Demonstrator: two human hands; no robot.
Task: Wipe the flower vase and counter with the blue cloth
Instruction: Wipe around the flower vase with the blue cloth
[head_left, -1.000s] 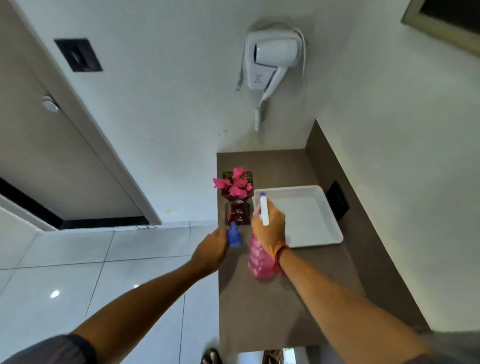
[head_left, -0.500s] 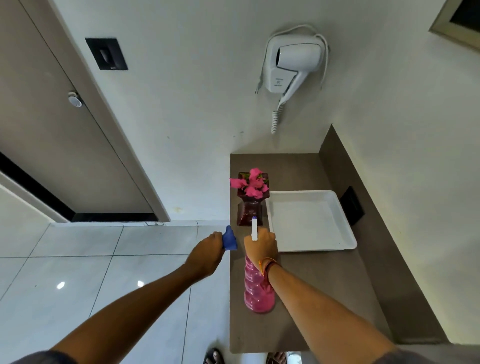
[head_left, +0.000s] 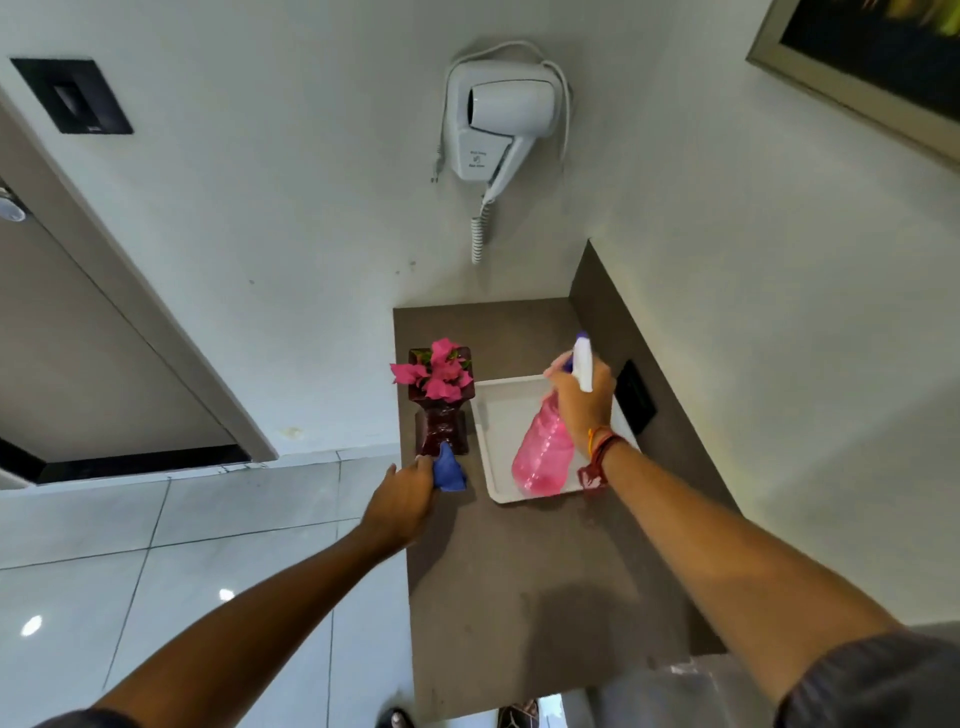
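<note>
A dark red glass vase (head_left: 441, 428) with pink flowers (head_left: 439, 371) stands at the left edge of the brown counter (head_left: 524, 582). My left hand (head_left: 402, 501) grips a bunched blue cloth (head_left: 448, 469), which sits just in front of the vase's base. My right hand (head_left: 584, 397) holds a pink spray bottle (head_left: 543, 452) by its white trigger head (head_left: 583, 361), tilted over the white tray (head_left: 493, 431).
A white wall-mounted hair dryer (head_left: 501, 122) hangs above the counter's far end. A black wall socket (head_left: 636, 397) sits on the brown backsplash to the right. Tiled floor (head_left: 156, 571) and a door (head_left: 78, 338) lie to the left.
My right hand has carried the spray bottle from the counter's left part rightward and further away, over the tray. My left hand has brought the blue cloth closer to the vase's base.
</note>
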